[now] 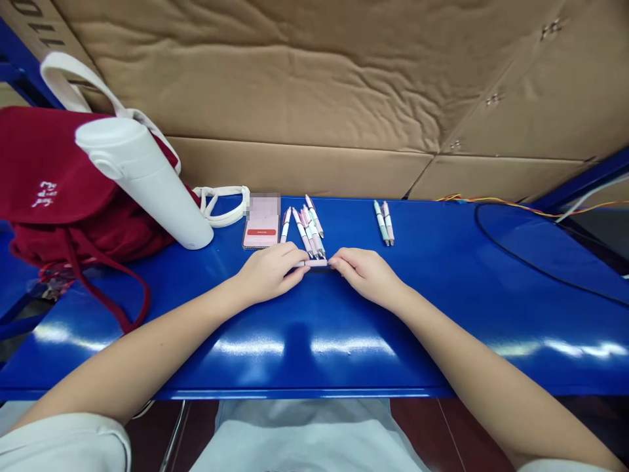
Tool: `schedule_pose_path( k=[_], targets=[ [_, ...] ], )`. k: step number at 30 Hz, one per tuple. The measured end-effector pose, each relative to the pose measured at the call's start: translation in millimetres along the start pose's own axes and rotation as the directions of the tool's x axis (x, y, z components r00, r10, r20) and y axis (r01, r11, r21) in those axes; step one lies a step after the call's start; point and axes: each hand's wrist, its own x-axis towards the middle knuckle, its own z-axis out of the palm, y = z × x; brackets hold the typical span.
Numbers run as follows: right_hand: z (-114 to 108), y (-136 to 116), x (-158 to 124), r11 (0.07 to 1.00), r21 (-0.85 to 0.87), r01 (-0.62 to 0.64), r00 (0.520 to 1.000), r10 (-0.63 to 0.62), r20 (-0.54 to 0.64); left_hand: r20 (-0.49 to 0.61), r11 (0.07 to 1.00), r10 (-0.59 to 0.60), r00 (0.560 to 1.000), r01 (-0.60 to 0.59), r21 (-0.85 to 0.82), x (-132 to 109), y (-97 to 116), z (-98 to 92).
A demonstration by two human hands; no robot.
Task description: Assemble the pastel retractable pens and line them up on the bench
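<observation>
Pink-and-white pen (312, 263) showed on my feed lying crosswise, pinched at opposite ends by the left hand (269, 272) and right hand (366, 276). Beyond both hands, a loose bunch of similar pens (308, 231) lay on the blue surface (373, 341).

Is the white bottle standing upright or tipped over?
Tipped: the white cylindrical bottle lies slanted, its top resting against the dark red cloth bag.
</observation>
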Motion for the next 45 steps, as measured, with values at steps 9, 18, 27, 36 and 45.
schedule_pose_path(
  k=[9, 18, 27, 36, 45],
  targets=[
    [5.3, 1.2, -4.0, 0.977, 0.209, 0.031, 0.999, -0.021, -0.05, 0.002, 1.0, -0.001, 1.0, 0.001, -0.019, -0.2, -0.7, 1.3],
    [1.7, -2.9, -2.2, 0.997, 0.023, 0.07, 0.996, -0.068, -0.053, 0.009, 1.0, -0.015, 1.0, 0.015, -0.007, 0.1, -0.8, -0.6],
    [0.0, 3.7, -4.5, 0.995, -0.011, 0.099, 0.991, -0.1, -0.091, 0.013, 0.999, -0.01, 1.0, 0.01, -0.036, 0.2, -1.3, 1.5],
    [-0.8, 0.9, -3.2, 0.993, -0.046, 0.11, 0.994, -0.111, -0.008, 0.047, 0.998, -0.025, 0.999, 0.028, -0.057, 0.8, -1.2, 0.6],
    [-0.1, -3.5, -3.6, 0.998, -0.063, 0.004, 0.993, 0.004, 0.121, 0.025, 0.999, -0.008, 1.0, 0.009, -0.043, -0.8, -1.8, 2.2]
  ],
)
